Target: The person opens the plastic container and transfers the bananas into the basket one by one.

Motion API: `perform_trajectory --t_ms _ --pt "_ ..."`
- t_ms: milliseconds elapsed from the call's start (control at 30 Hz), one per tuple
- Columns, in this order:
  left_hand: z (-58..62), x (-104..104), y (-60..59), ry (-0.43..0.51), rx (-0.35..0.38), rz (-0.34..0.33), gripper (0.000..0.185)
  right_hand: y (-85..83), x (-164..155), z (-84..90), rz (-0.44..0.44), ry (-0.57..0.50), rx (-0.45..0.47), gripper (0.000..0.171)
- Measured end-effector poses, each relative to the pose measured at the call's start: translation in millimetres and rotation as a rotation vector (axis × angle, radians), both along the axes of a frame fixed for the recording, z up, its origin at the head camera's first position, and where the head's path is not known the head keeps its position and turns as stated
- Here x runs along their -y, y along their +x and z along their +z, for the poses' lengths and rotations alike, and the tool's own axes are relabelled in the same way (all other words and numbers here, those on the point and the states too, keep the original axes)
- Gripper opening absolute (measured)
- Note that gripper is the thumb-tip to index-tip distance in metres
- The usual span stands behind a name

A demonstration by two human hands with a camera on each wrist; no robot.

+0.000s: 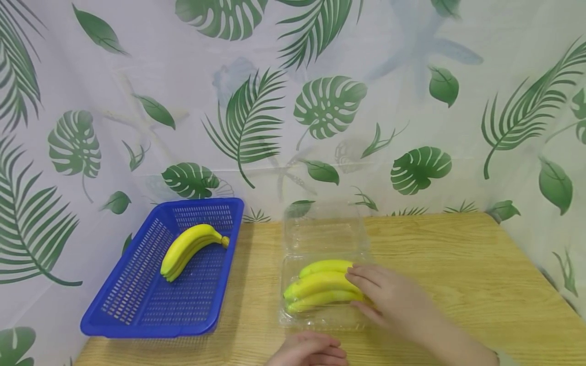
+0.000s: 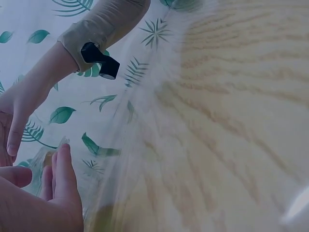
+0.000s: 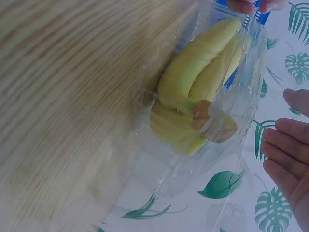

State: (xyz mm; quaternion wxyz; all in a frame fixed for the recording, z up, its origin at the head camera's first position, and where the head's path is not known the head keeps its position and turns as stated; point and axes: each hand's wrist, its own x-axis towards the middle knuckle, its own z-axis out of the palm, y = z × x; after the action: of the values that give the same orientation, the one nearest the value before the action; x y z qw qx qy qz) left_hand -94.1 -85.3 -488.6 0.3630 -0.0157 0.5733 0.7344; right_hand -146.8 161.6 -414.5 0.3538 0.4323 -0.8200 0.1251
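Several yellow bananas (image 1: 322, 291) lie in a clear plastic clamshell box (image 1: 293, 264), its lid raised at the back. My right hand (image 1: 393, 302) is over the box's right side, overlapping the stem end of the bananas in the head view. In the right wrist view that hand (image 3: 292, 154) has its fingers extended and nothing in them, beside the bananas (image 3: 193, 67). My left hand (image 1: 311, 351) is close to the front edge of the box, holding nothing; the left wrist view shows its fingers (image 2: 65, 174) mostly straight.
A blue plastic basket (image 1: 220, 305) stands on the left of the wooden table (image 1: 458, 264), holding another bunch of bananas (image 1: 189, 249). Behind the table hangs a white cloth (image 1: 274, 203) printed with green leaves.
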Motion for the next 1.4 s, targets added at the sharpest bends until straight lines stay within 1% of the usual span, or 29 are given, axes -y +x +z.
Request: perform_trajectory --t_ms 100,233,533,700,967,1100,1200,1400 --pt "0.6 -6 0.1 0.011 0.018 0.001 0.043 1.4 -7 0.1 -0.02 -0.01 0.002 0.065" --pt "-1.4 -13 -0.3 0.027 0.018 -0.002 0.043 3.5 -14 -1.2 -0.043 -0.015 0.008 0.066" --pt "-3.8 -25 3.0 0.067 0.003 0.01 0.044 7.1 -26 -10.7 -0.05 -0.04 0.007 0.063" --pt "-6.4 -30 3.6 0.08 -0.006 0.013 0.044 10.4 -31 -16.6 -0.069 -0.036 0.016 0.064" --pt "-5.5 -39 2.7 0.105 0.001 0.007 0.046 15.2 -39 -23.1 -0.11 -0.023 0.052 0.065" --pt "-6.8 -44 1.7 0.114 0.019 0.023 0.045 17.9 -42 -25.3 -0.132 -0.02 0.074 0.066" --pt "-7.1 -48 1.5 0.114 0.042 0.052 0.042 19.2 -45 -27.4 -0.132 -0.016 0.08 0.065" --pt "-3.8 -54 1.2 0.159 0.028 0.087 0.043 22.2 -49 -30.8 -0.133 -0.018 0.116 0.063"
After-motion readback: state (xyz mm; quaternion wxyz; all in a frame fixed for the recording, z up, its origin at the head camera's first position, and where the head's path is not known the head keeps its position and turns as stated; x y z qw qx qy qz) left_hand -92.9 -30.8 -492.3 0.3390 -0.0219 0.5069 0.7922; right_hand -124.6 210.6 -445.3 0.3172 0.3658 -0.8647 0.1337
